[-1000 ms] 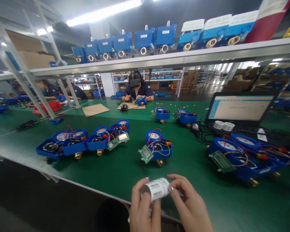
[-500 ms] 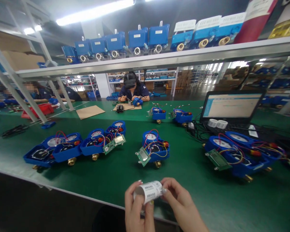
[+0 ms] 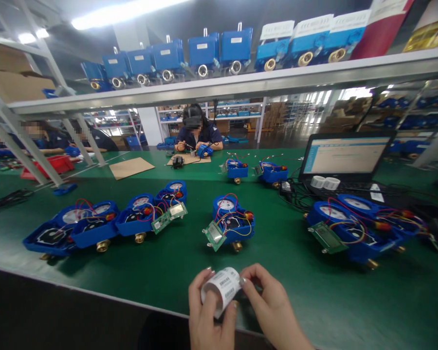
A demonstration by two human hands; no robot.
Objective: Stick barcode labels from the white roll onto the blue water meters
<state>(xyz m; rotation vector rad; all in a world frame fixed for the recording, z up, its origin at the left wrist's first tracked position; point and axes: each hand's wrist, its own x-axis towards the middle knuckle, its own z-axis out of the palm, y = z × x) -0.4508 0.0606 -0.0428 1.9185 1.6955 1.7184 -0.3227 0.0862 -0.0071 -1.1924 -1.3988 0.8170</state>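
Note:
Close to the table's front edge, my left hand (image 3: 211, 311) is closed around a white roll of barcode labels (image 3: 227, 288), one finger inside its hollow core. My right hand (image 3: 268, 304) pinches the roll's right edge between thumb and forefinger; whether a label's end is lifted there I cannot make out. Just beyond the hands stands a blue water meter (image 3: 235, 221) with its housing uncovered, coloured wires, a brass fitting and a small green circuit board (image 3: 215, 235) hanging out at its front left.
More uncovered meters stand left (image 3: 95, 226) and right (image 3: 354, 228). A laptop (image 3: 345, 158) with two white rolls (image 3: 324, 183) on it is at the back right. A shelf (image 3: 211, 95) carrying finished-looking blue meters crosses above. A co-worker (image 3: 197, 131) sits opposite.
The label roll has turned slightly in my hands and tilts more, its open end facing me more. My right fingertips stay at its edge. The camera view has shifted a little.

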